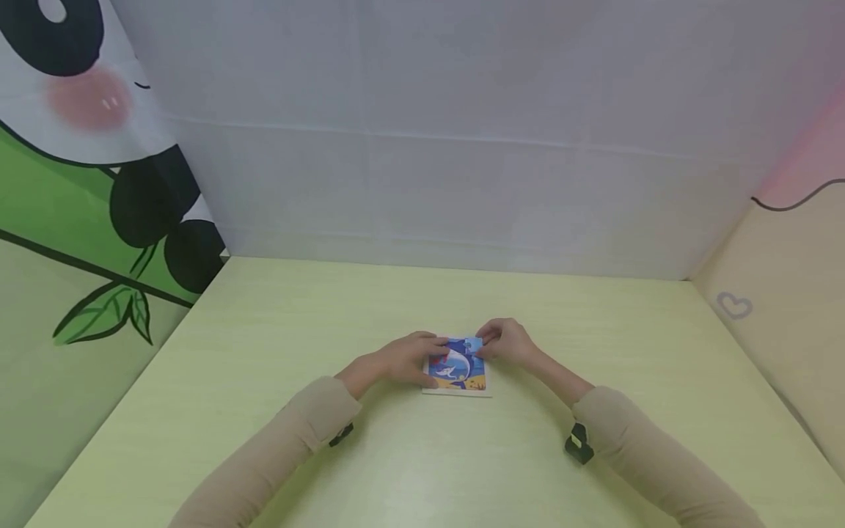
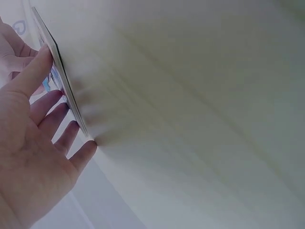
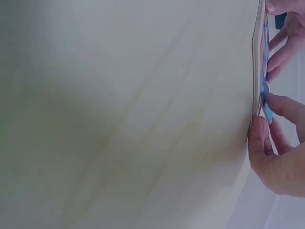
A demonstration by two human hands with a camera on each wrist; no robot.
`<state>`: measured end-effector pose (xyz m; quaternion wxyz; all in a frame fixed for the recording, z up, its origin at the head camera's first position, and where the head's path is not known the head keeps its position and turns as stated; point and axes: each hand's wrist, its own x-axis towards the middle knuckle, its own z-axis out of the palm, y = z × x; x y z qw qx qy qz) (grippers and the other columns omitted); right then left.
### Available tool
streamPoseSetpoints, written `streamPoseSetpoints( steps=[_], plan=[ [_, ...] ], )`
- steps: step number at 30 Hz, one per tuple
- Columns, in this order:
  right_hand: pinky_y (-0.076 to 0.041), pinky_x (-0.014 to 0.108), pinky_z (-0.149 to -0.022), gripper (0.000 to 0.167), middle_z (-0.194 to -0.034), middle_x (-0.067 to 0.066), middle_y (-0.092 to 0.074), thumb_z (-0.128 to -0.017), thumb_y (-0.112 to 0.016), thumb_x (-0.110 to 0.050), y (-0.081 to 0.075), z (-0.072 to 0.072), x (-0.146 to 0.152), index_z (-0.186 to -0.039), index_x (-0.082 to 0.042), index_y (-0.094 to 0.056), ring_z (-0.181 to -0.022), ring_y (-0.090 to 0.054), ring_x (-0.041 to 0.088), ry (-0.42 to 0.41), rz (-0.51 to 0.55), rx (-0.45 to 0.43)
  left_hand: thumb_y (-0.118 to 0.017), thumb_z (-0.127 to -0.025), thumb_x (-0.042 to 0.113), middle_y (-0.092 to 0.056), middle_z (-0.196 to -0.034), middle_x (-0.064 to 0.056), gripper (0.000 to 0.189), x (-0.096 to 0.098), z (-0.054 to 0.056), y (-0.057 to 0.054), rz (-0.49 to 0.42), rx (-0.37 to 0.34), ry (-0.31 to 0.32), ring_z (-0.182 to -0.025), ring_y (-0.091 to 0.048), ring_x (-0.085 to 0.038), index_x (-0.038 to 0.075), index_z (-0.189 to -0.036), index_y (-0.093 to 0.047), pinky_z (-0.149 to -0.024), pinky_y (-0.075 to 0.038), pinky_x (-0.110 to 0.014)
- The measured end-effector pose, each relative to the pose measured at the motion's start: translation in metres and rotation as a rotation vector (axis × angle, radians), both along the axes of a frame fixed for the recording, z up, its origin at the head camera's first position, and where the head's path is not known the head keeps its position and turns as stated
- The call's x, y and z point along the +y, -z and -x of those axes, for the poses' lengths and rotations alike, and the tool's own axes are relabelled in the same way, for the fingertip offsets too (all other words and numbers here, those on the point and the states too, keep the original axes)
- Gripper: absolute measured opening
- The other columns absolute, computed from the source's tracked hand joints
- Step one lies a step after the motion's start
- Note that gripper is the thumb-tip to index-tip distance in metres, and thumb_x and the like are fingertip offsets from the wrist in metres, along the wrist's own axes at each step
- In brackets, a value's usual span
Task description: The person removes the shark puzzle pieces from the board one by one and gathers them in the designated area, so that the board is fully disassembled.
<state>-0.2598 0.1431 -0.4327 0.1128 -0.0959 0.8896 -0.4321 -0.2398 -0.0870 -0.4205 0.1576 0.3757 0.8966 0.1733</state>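
Note:
A small square jigsaw puzzle (image 1: pixel 455 374) with a blue dolphin picture and a pale border lies flat on the table. My left hand (image 1: pixel 408 359) rests on its left side, thumb toward the near corner and fingers spread along the far part. The left wrist view shows these fingers (image 2: pixel 53 114) fairly straight against the board. At the far right corner, my right hand (image 1: pixel 508 342) pinches a light blue puzzle piece (image 3: pixel 268 113) between thumb and fingers. The piece tilts up from the board's corner and overlaps the picture in the head view.
The pale yellow table (image 1: pixel 455 462) extends around the puzzle on all sides. A grey-white cloth wall (image 1: pixel 462 198) stands along its far edge. Printed side panels (image 1: pixel 99 396) rise at left and right. Dark devices (image 1: pixel 579 444) sit on both wrists.

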Motion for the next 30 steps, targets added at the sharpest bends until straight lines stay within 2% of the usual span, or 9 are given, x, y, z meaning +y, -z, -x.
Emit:
streamPoseSetpoints(
  steps=[7,15,19,23,30],
  plan=[
    [-0.052,0.024,-0.062,0.029,-0.084,0.01,-0.061,-0.071,-0.073,-0.001,-0.0009,-0.0019,-0.0007,-0.097,0.004,-0.062,-0.072,-0.058,0.015,-0.019,0.01,0.014,-0.069,-0.08,0.025,-0.036,-0.143,-0.008,0.058,0.0003,-0.0013,-0.0001,-0.016,-0.005,-0.019,-0.131,-0.028,-0.031,0.005,-0.13,-0.049,-0.106,-0.027,-0.045],
    [-0.051,0.023,-0.061,0.023,-0.082,0.009,-0.06,-0.072,-0.071,0.0,-0.0039,-0.0051,0.0001,-0.094,0.002,-0.062,-0.07,-0.057,0.015,-0.047,0.015,0.05,-0.069,-0.08,0.025,-0.031,-0.144,-0.013,0.063,0.0005,-0.0017,0.0005,-0.021,-0.026,-0.038,-0.133,-0.027,-0.031,0.002,-0.132,-0.044,-0.109,-0.022,-0.042],
    [-0.051,0.024,-0.061,0.022,-0.081,0.009,-0.059,-0.073,-0.069,0.003,-0.0063,-0.0068,0.0008,-0.093,0.004,-0.062,-0.071,-0.058,0.016,-0.071,0.044,0.073,-0.071,-0.078,0.028,-0.034,-0.142,-0.015,0.063,0.0013,-0.0015,0.0021,-0.011,0.005,-0.06,-0.131,-0.03,-0.032,0.003,-0.131,-0.047,-0.108,-0.025,-0.043],
    [-0.049,0.024,-0.061,0.021,-0.08,0.009,-0.06,-0.072,-0.069,0.003,-0.0071,-0.0083,0.0019,-0.093,0.005,-0.062,-0.073,-0.056,0.016,-0.064,0.061,0.092,-0.074,-0.074,0.033,-0.039,-0.139,-0.014,0.063,0.0031,-0.0017,0.0025,0.012,0.049,-0.11,-0.128,-0.035,-0.031,0.005,-0.127,-0.052,-0.104,-0.031,-0.041],
    [-0.049,0.023,-0.06,0.02,-0.081,0.009,-0.059,-0.074,-0.068,0.003,-0.0064,-0.0084,0.002,-0.094,0.004,-0.061,-0.072,-0.055,0.016,-0.022,0.098,0.025,-0.074,-0.072,0.04,-0.043,-0.136,-0.011,0.066,0.0019,-0.0017,0.0067,0.043,0.089,-0.163,-0.126,-0.038,-0.027,0.006,-0.125,-0.054,-0.101,-0.037,-0.04]
  ],
)
